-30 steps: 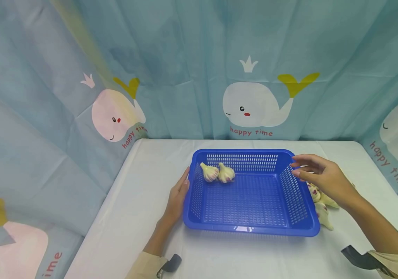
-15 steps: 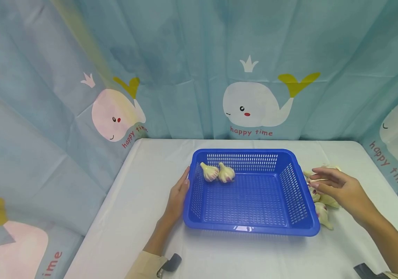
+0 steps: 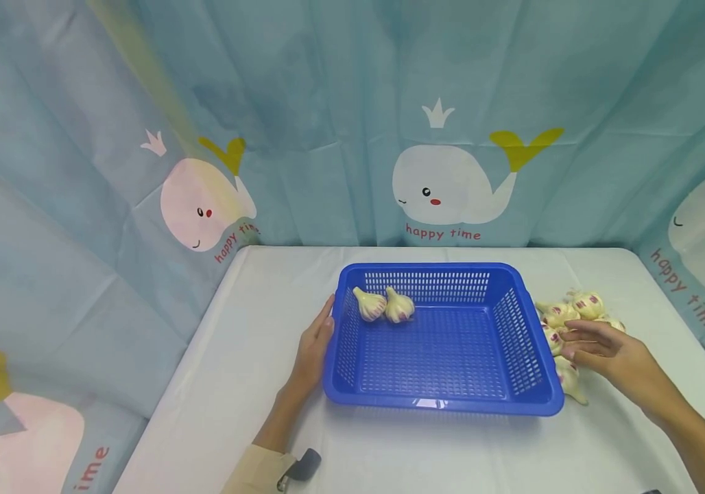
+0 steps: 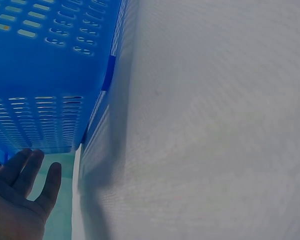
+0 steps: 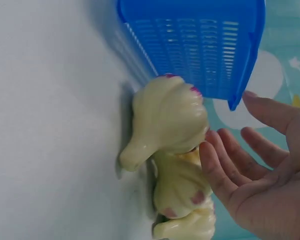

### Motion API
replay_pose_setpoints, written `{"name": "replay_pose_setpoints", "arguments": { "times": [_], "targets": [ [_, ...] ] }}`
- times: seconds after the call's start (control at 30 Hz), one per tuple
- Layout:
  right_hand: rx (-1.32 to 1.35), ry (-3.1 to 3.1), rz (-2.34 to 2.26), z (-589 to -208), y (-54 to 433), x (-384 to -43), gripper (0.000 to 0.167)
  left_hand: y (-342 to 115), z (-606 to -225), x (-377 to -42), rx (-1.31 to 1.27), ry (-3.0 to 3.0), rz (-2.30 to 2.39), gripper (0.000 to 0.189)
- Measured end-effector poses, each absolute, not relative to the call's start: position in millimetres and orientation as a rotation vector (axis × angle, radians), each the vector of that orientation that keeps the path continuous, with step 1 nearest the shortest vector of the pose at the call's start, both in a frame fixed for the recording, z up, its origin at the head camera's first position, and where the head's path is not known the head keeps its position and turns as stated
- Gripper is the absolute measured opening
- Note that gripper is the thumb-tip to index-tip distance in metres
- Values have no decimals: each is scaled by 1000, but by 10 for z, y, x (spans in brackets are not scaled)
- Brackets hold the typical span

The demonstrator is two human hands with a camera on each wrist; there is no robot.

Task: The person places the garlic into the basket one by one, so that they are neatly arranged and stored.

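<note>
A blue plastic basket (image 3: 488, 407) with slotted walls stands on the white table. Two garlic bulbs (image 3: 369, 305) lie side by side in its back left corner. My left hand (image 3: 313, 346) rests against the basket's left side, fingers extended; in the left wrist view those fingers (image 4: 26, 172) reach the slotted wall. Several garlic bulbs (image 3: 588, 304) with purple patches are heaped just right of the basket. Over this heap is my right hand (image 3: 630, 367), its fingers spread and holding nothing. In the right wrist view its fingertips come right up to the nearer bulbs (image 5: 165, 117).
The white-covered table (image 3: 254, 309) extends around the basket on the left and front. A pale blue curtain (image 3: 328, 123) printed with whales hangs behind the table and along its sides.
My right hand has moved from above the basket's right rim rightward and down to the heaped garlic bulbs, uncovering the back ones. The left hand and basket have stayed in place.
</note>
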State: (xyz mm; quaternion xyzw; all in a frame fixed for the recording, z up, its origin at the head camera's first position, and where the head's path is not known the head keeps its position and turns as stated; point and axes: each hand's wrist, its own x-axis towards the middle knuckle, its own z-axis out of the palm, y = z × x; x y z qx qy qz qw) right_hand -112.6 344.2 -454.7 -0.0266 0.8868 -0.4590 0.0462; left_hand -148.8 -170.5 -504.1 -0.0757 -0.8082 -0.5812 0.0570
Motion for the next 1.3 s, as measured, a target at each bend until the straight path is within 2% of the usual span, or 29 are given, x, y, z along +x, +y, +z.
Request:
{"name": "replay_pose_setpoints", "arguments": {
  "times": [0.47,0.8,1.3],
  "targets": [
    [-7,2744,-1192,-4721,3421,-991,80,-1720,-5078,-1498,-226,-2456,-1770,58],
    [16,2705,-1154,-4819,3356,-980,82,-1715,-5073,-1494,-223,-2460,-1757,58],
    [24,2669,-1144,-4823,3362,-970,66,-1728,-5084,-1503,-253,-2435,-1773,56]
  ]
}}
